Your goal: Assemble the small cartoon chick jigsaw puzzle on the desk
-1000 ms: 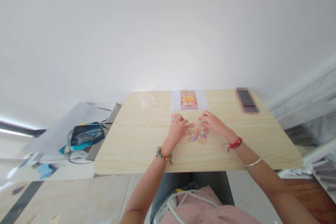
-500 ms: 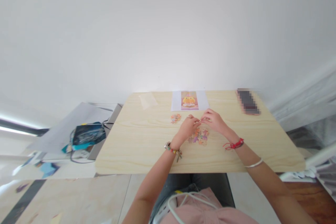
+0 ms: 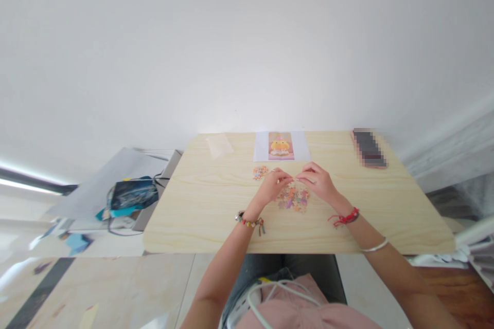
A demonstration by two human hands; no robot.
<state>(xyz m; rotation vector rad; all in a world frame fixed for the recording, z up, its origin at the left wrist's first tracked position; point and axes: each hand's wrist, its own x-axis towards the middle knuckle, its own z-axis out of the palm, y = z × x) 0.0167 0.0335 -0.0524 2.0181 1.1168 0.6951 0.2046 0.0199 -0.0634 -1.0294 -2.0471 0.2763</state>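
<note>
My left hand (image 3: 273, 185) and my right hand (image 3: 315, 181) meet fingertip to fingertip over the table, both closed in a pinch. A tiny pale puzzle piece (image 3: 294, 179) shows between the fingertips; its outline is too small to make out. Just below them lies a loose pile of colourful jigsaw pieces (image 3: 294, 199), its upper edge partly covered by the hands. A smaller heap of pieces (image 3: 260, 172) is beyond my left hand. Behind both hands rests a white sheet with a printed picture (image 3: 281, 146) of a yellow character.
The pale wooden table (image 3: 200, 216) stands against a white wall. A translucent bag (image 3: 219, 145) lies at its back left, a phone (image 3: 369, 148) at its back right. Left of the table, a dark blue bag with a cord (image 3: 133, 196) sits on a lower surface.
The wrists have spread slightly apart, and the fingertips now meet in a finer pinch above the pile. The whole view has shifted a little.
</note>
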